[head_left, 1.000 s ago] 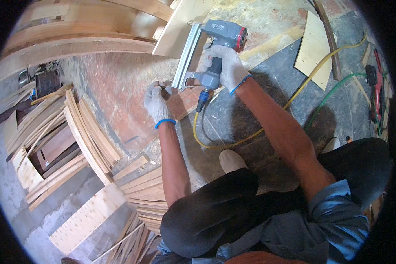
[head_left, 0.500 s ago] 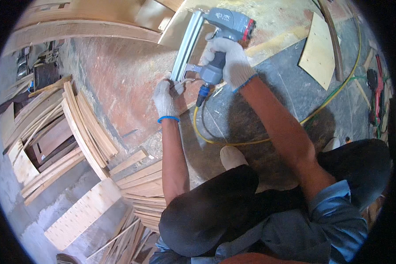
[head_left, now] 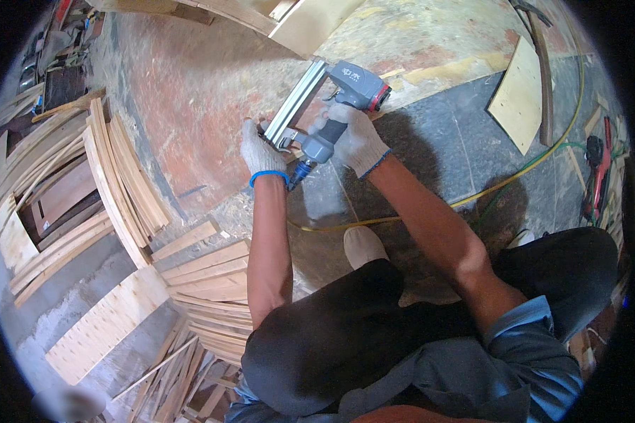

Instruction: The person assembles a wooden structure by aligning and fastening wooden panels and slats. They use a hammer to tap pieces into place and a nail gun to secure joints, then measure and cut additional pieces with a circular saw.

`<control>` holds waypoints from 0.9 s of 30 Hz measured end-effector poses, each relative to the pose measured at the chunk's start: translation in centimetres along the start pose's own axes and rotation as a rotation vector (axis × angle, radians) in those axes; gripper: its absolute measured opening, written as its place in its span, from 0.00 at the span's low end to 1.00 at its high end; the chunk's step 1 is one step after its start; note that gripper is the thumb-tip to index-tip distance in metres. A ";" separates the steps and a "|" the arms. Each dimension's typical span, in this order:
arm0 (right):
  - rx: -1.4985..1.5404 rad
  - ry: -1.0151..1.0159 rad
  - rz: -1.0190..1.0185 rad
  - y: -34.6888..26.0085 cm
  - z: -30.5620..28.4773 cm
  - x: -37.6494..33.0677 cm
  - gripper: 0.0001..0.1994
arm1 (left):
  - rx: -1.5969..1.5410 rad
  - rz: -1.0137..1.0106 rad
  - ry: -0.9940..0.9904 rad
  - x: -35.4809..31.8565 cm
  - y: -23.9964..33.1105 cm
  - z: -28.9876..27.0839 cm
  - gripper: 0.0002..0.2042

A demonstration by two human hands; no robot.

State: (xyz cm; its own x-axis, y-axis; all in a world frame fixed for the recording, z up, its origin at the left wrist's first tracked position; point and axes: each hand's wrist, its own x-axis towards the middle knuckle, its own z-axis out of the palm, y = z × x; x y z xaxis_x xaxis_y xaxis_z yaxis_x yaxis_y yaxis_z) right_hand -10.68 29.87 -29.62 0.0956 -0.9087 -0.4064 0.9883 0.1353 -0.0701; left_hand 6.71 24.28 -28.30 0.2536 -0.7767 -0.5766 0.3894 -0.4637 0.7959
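Observation:
A grey pneumatic nail gun (head_left: 358, 82) with a long silver magazine is held up in front of me, tilted. My right hand (head_left: 354, 141), in a white knitted glove with a blue cuff, is wrapped round its dark handle. At the rear end of the magazine is my left hand (head_left: 263, 149), gloved the same way, its fingers closed on that end. From the blue fitting under the handle runs a yellow air hose (head_left: 487, 190), curving away to the right. Part of the left fingers is hidden behind the tool.
Stacked wooden strips (head_left: 137, 176) and a pale plywood piece (head_left: 109, 321) lie at the left. Ahead stands a wooden frame (head_left: 310, 25). A plywood panel (head_left: 518, 99) and a red-and-black tool (head_left: 598, 169) lie at the right. My shoe (head_left: 363, 247) is below the hose.
The nail gun and both hands have come lower in the view, nearer my body. The wooden frame sits higher in the picture as the view shifted.

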 end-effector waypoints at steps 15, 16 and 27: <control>0.015 0.048 0.040 0.1 0.2 0.0 0.11 | 0.031 0.065 0.070 -1.2 1.3 1.7 0.15; 0.035 0.025 0.033 0.1 0.0 0.1 0.15 | 0.043 0.106 0.079 -1.3 1.2 1.7 0.16; -0.026 -0.139 -0.048 -0.3 2.1 -0.6 0.14 | 0.031 0.214 0.124 -2.3 2.5 2.1 0.18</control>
State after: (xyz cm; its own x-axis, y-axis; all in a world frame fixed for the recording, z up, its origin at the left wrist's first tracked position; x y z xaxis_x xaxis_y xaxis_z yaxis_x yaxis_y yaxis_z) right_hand -10.78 29.54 -27.40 0.0656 -0.9601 -0.2720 0.9889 0.0990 -0.1107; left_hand 5.20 24.00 -24.60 0.4351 -0.8008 -0.4115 0.2886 -0.3088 0.9063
